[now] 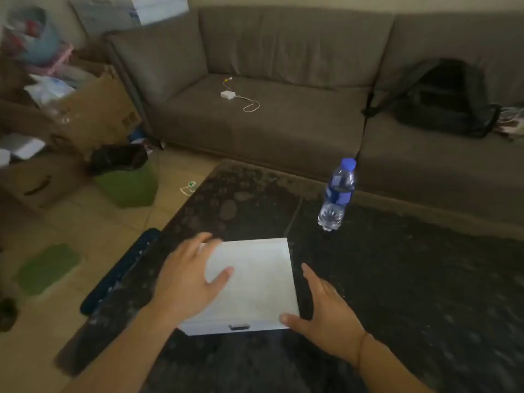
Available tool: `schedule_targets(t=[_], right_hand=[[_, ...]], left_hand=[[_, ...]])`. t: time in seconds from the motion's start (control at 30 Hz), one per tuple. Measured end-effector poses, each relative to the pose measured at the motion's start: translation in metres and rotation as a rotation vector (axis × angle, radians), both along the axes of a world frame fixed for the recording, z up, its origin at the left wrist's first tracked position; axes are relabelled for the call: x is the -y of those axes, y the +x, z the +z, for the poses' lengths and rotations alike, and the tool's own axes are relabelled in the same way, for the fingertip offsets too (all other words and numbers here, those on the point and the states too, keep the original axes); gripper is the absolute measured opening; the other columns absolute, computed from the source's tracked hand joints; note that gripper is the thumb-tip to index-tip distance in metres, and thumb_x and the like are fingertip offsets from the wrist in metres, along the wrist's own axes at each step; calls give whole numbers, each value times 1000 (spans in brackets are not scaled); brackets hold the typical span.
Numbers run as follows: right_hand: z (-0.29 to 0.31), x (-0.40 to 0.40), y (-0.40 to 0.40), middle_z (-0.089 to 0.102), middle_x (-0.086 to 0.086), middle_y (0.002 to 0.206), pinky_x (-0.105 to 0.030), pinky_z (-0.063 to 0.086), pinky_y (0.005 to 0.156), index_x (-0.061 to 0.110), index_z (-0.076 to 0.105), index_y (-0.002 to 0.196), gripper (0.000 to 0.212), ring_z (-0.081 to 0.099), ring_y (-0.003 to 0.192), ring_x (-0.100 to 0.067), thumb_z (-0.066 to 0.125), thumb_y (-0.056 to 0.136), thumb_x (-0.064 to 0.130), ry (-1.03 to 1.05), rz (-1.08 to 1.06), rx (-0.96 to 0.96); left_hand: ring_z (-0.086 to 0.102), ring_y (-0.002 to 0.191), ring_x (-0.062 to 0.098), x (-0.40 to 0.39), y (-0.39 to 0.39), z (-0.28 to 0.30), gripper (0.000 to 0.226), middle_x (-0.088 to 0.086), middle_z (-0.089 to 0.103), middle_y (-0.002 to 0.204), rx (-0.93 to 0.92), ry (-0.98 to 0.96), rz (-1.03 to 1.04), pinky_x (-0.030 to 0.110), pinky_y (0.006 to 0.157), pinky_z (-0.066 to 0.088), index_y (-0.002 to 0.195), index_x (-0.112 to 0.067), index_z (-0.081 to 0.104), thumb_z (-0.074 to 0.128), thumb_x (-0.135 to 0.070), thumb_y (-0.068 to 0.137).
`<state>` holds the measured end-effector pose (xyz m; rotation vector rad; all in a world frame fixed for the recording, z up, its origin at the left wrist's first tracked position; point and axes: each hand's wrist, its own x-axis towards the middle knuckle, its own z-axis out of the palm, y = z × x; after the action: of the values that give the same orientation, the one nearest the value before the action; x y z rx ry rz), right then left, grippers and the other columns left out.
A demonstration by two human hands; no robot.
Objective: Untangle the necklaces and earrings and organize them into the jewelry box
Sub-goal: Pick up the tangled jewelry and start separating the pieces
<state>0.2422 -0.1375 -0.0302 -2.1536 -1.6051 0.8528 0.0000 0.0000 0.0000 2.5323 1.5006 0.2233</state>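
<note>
Nearest the camera, on the dark table (397, 279), the white jewelry box (255, 282) sat shut. The left hand (187, 282) lay spread flat over its lid; the right hand (326, 310) was open against its right side, thumb at the front corner. Judged stage: positioning the box, sorting not begun. Next move requires opening it at the front latch (239, 326). Further off stood a water bottle (337, 194). No necklaces or earrings were visible; the footage was blurred.

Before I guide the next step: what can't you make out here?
- Inside of the white jewelry box: head view, lid closed.
- Necklaces and earrings: none visible.
- Box's left edge: covered by left hand.
- Right hand contact with box: blurred, thumb appears to touch the corner.
</note>
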Motion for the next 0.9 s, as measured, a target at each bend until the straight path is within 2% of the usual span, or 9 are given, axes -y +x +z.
schedule_targets(t=[0.07, 0.13, 0.27, 0.4, 0.5, 0.63, 0.77, 0.83, 0.9], right_hand=[[-33, -7, -4, 16, 14, 160, -41, 20, 121, 37, -14, 152, 119, 20, 146, -10, 59, 67, 81, 62, 140, -29], [-62, -15, -3, 24, 22, 156, -40, 28, 118, 44, -12, 150, 119, 26, 142, -3, 67, 67, 75, 177, 176, -141], [-87, -14, -9, 39, 39, 139, -13, 36, 102, 60, 6, 143, 100, 41, 127, 12, 77, 72, 54, 365, 130, -360], [-94, -11, -13, 46, 38, 133, -4, 38, 90, 55, 16, 144, 94, 44, 123, 14, 78, 73, 47, 391, 84, -414], [-91, -1, -11, 49, 43, 126, -1, 36, 89, 55, 22, 141, 90, 45, 119, 18, 80, 75, 35, 400, 5, -423], [-83, 36, 11, 50, 44, 121, 4, 34, 88, 47, 27, 146, 92, 43, 113, 26, 81, 74, 27, 373, -156, -369], [-71, 109, 28, 48, 40, 122, -19, 39, 104, 41, 34, 146, 87, 47, 108, 20, 81, 74, 26, 353, -326, -274], [-66, 147, 29, 50, 40, 117, -22, 41, 100, 45, 36, 140, 81, 49, 103, 20, 80, 74, 26, 357, -402, -250], [-66, 180, 29, 51, 35, 119, -25, 42, 100, 42, 37, 141, 80, 50, 107, 11, 79, 75, 25, 359, -480, -223]], left_hand=[[41, 137, 24, -11, -15, -26, 74, -3, 32, 156, 96, -55, 221, 47, 109, 41, 146, -25, 42, 35, -72, 89], [49, 130, 26, -26, -32, -48, 74, 4, 41, 152, 250, -204, 373, 49, 107, 42, 143, -21, 46, 36, -70, 88], [69, 99, 24, -8, -44, -86, 52, 3, 76, 103, 802, -589, 460, 46, 93, 50, 108, -24, 68, 43, -64, 86], [66, 78, 28, 16, -28, -93, 40, -2, 72, 62, 1129, -595, 636, 38, 86, 45, 80, -16, 65, 44, -41, 101], [54, 68, 31, 19, -15, -89, 39, 8, 60, 56, 1031, -524, 648, 39, 75, 40, 65, -11, 54, 51, -24, 102], [59, 79, 25, 29, -1, -99, 38, -1, 61, 73, 839, -496, 360, 39, 75, 43, 66, -24, 53, 45, -27, 103], [48, 57, 8, 58, 27, -101, 49, -7, 52, 59, 690, -478, -23, 34, 64, 37, 56, -24, 46, 34, -25, 104], [55, 62, 12, 81, 43, -97, 49, -5, 57, 64, 631, -509, -94, 34, 67, 41, 60, -17, 47, 30, -28, 105], [64, 83, 16, 101, 56, -92, 49, 0, 68, 83, 545, -502, -97, 34, 76, 47, 75, -10, 61, 27, -29, 106]])
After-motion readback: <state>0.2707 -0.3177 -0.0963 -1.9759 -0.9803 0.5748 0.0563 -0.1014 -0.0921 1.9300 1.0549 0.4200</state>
